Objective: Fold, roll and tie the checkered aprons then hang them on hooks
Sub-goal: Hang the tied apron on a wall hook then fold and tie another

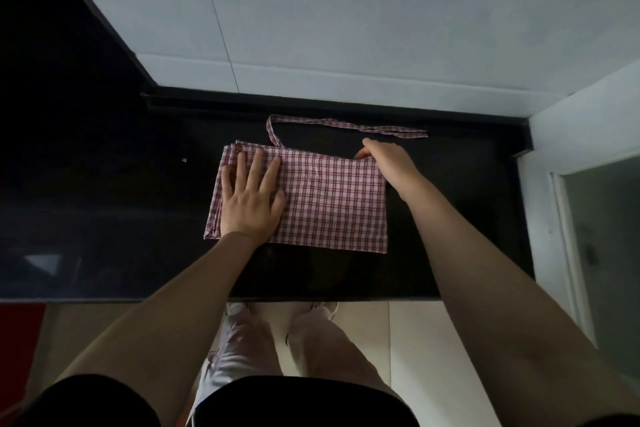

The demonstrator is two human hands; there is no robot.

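Red-and-white checkered cloth apron (332, 198), folded flat mid-counter: left hand (251, 199) spread, pressing; right hand (389, 158) pinches far-right corner. Rolling, tying with strap (346, 124), hanging remain.

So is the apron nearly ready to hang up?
Not yet. The apron already lies folded into a flat rectangle on the dark counter. Right now the left hand presses it flat while the right hand grips its far right corner. The strap lies loose behind it. Rolling, tying and hanging are left, and no hook is in view.
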